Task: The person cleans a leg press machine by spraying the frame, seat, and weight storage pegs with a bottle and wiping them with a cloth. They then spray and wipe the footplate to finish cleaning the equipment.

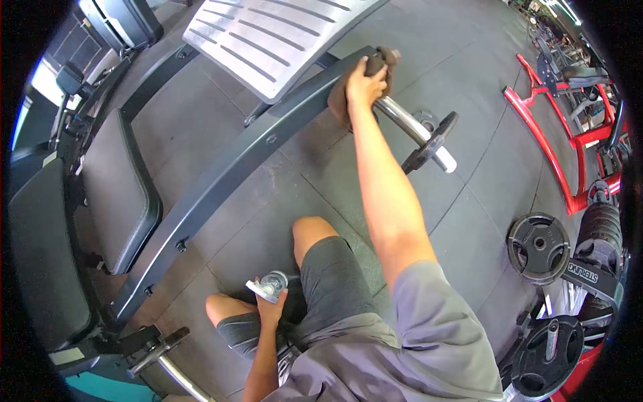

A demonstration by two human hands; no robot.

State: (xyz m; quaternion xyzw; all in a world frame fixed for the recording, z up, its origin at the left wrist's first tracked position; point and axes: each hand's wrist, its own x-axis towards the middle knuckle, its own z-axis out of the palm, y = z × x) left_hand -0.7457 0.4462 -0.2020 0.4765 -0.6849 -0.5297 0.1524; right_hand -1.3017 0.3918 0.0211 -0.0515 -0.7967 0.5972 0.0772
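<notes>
My right hand (367,86) reaches far forward and presses a brown cloth (339,100) around the upper end of a dark curved machine beam (221,175). Its fingers are bent over the cloth, which hangs down on both sides of the beam. Just beyond that hand, a chrome bar (405,122) with a black collar plate (432,144) sticks out from the beam. Low near my knees, my left hand (271,309) is closed around a clear spray bottle (273,283) with a white head. The lower part of its grip is hidden.
A ridged metal footplate (268,40) overhangs the beam. Black padded cushions (117,191) stand at left, and another chrome bar (181,378) juts out below. Weight plates (538,248) hang on a rack at right, near a red machine frame (546,144). Dark rubber tiles (469,228) cover the floor.
</notes>
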